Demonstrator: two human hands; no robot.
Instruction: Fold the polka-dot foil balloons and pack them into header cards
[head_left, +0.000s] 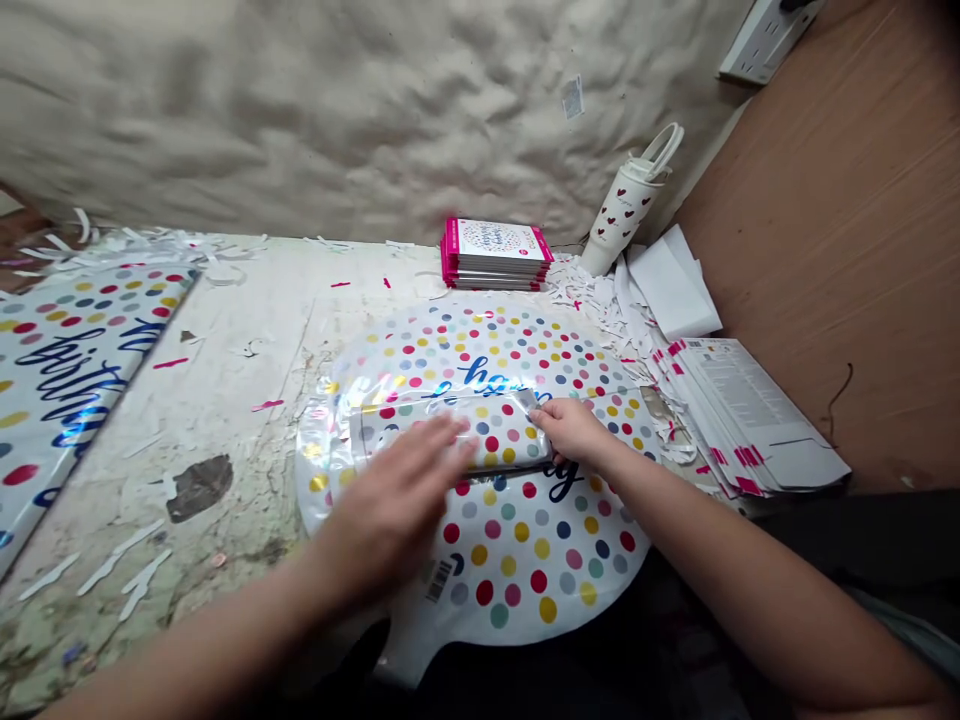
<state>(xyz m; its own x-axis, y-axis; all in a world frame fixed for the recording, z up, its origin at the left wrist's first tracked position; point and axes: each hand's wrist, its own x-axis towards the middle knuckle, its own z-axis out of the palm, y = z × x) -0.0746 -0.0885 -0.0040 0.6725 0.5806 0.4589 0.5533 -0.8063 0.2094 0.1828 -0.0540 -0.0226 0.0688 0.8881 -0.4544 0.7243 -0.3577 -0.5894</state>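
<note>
We show a round polka-dot foil balloon (517, 560) lying flat on a scuffed counter (225, 340), its neck toward us, with a folded band (502, 435) of its foil lying across the middle, long axis running left to right. The left hand (394, 510) lies open on the band, its spread fingers (442, 440) apparently pressing it flat, while the right hand (574, 430) sets narrowly spaced fingers at the band's right end, seemingly to steady it; whether they grip we cannot tell.
</note>
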